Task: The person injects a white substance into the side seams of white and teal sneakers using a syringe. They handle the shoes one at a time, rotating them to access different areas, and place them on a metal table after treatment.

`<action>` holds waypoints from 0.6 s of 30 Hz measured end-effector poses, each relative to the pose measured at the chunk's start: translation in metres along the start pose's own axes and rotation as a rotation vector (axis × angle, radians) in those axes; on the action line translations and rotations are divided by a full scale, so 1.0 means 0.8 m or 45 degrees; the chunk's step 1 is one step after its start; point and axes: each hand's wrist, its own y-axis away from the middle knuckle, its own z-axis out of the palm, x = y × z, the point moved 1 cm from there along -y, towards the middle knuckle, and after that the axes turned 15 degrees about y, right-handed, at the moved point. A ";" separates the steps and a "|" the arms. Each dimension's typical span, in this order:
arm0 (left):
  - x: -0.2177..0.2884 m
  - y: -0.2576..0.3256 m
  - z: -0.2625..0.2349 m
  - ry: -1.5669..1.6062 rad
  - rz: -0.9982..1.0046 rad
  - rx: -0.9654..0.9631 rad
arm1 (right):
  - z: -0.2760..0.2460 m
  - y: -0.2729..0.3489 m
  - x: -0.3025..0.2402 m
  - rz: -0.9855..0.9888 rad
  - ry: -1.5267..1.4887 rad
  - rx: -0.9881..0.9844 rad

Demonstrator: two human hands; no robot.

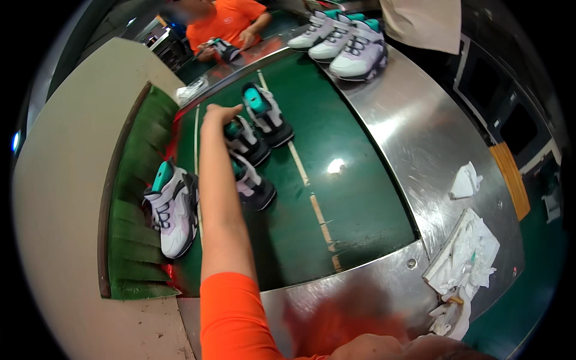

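My left arm reaches forward over the green conveyor belt. My left hand is bent at the wrist over the front of a white and black sneaker, at its teal lining. Most of the fingers are hidden, so I cannot tell whether they grip it. Just right of the hand stands a second sneaker with teal inside. Nearer me, a third sneaker is partly covered by my forearm. A white and lilac sneaker leans at the belt's left side. My right hand is out of view.
Several white and lilac sneakers stand on the metal edge at the far right. White scraps lie at the near right. A green fringed curtain borders the left. Across the belt, a person in orange holds a shoe.
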 end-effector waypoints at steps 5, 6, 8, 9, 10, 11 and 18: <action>0.018 0.056 -0.012 0.447 0.242 0.035 | -0.020 -0.001 0.014 -0.173 -0.095 -0.009; 0.012 0.060 -0.018 0.381 0.457 0.144 | -0.022 0.000 0.016 -0.178 -0.090 -0.007; -0.017 0.088 -0.059 0.536 0.662 0.243 | -0.028 -0.005 0.016 -0.192 -0.056 -0.063; -0.020 0.113 -0.077 0.715 0.741 0.234 | -0.029 -0.007 0.019 -0.226 -0.013 -0.083; -0.025 0.146 -0.098 0.758 0.656 0.232 | -0.030 -0.007 0.021 -0.293 0.034 -0.100; -0.028 0.179 -0.111 0.845 0.577 0.197 | -0.026 -0.009 0.024 -0.489 0.153 -0.116; 0.186 0.401 -0.054 1.214 1.166 -0.554 | -0.035 -0.018 0.042 -0.618 0.010 -0.068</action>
